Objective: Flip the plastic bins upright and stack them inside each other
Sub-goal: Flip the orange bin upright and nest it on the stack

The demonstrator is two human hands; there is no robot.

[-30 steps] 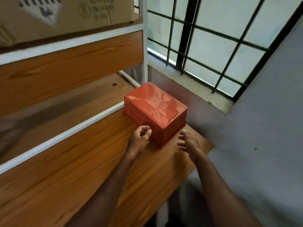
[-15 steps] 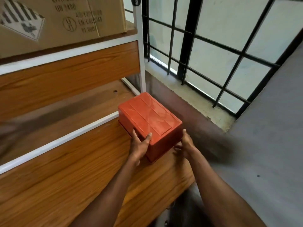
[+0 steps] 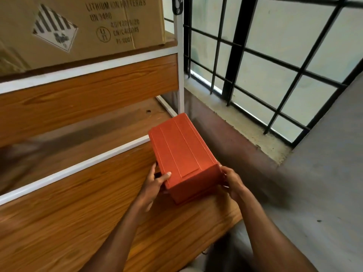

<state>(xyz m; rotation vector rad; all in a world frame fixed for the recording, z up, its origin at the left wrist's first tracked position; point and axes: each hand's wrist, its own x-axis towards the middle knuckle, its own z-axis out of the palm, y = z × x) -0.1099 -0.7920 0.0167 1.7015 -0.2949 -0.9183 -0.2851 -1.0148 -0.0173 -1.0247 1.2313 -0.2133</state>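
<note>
An orange plastic bin (image 3: pixel 182 152) is upside down, its ribbed base facing up, at the right end of the lower wooden shelf (image 3: pixel 78 213). Its near end is tilted up off the wood. My left hand (image 3: pixel 155 185) grips the bin's near left corner, thumb on the base. My right hand (image 3: pixel 232 183) holds the near right side. The bin's opening is hidden underneath. Only this one bin is in view.
A cardboard box (image 3: pixel 78 26) marked for lithium batteries sits on the upper shelf. A white rack post (image 3: pixel 179 65) stands just behind the bin. A barred window (image 3: pixel 275 65) and its concrete sill (image 3: pixel 245 124) lie to the right, with grey floor (image 3: pixel 314 193) below.
Both hands went from hovering near the bin to gripping its near corners. The bin has turned and its near end has lifted off the shelf.
</note>
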